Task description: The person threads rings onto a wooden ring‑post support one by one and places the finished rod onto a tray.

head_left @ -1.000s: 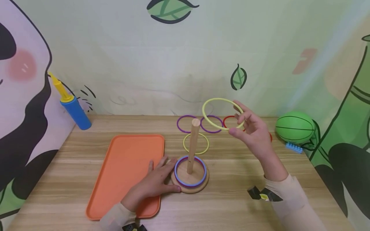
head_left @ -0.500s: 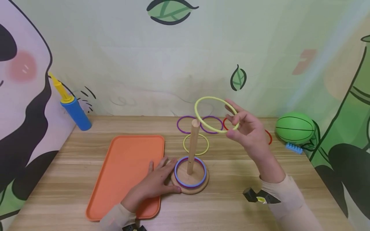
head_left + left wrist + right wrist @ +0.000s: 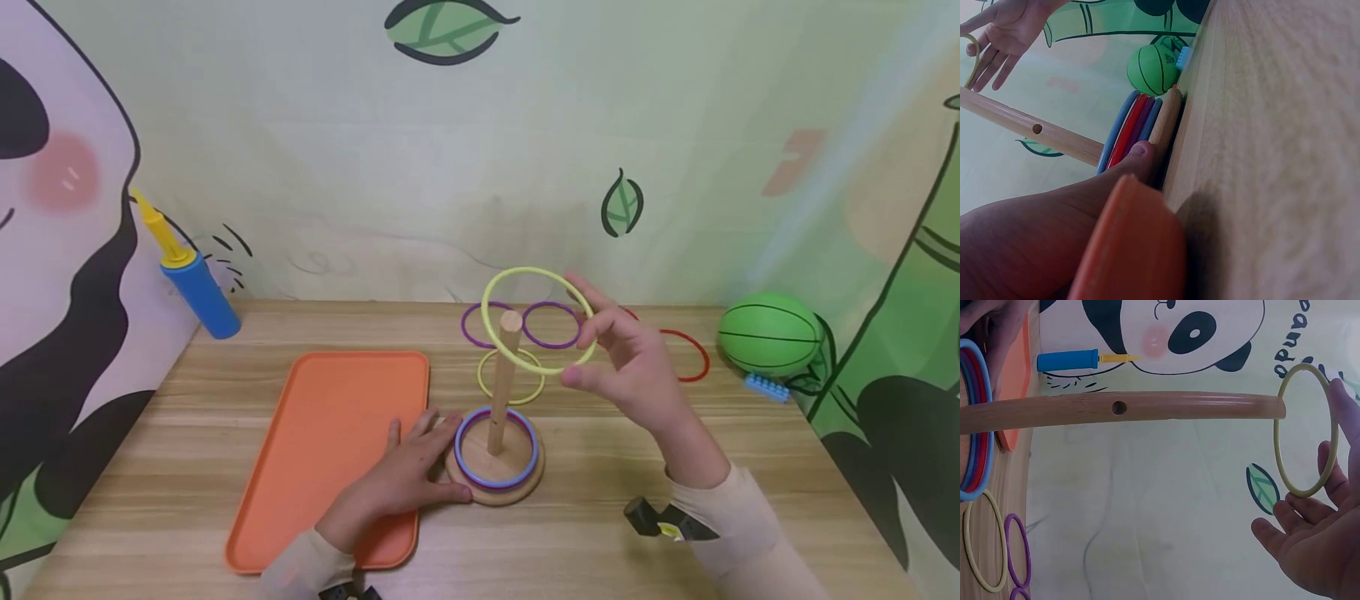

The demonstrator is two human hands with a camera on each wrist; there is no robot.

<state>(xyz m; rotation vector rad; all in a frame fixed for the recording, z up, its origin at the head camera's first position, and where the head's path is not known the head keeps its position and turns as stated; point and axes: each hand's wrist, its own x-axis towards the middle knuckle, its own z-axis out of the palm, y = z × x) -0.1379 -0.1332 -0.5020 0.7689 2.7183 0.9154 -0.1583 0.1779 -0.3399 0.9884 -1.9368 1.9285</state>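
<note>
R hand [image 3: 633, 367], w/ pinch grip, is holding tilted yellow ring [image 3: 525, 270] nr peg [image 3: 501, 392] tip; L hand [image 3: 397, 479], fingers extended, is touching base [image 3: 474, 454]; tilt's poss. risking snag.

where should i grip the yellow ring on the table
Likely pinch the yellow ring by its right rim, from above and the right: it's a thin hoop lying flat, and in the head view the peg crosses its middle.

On the desk [image 3: 585, 533], the tray [image 3: 337, 442] lies left of the stand [image 3: 517, 450], the pump [image 3: 201, 296] behind and farther left. Stacked rings [image 3: 498, 485] encircle the stand's post [image 3: 498, 408]; loose rings [image 3: 551, 347] lie behind it, the ball [image 3: 770, 333] and block [image 3: 767, 387] behind and right.
</note>
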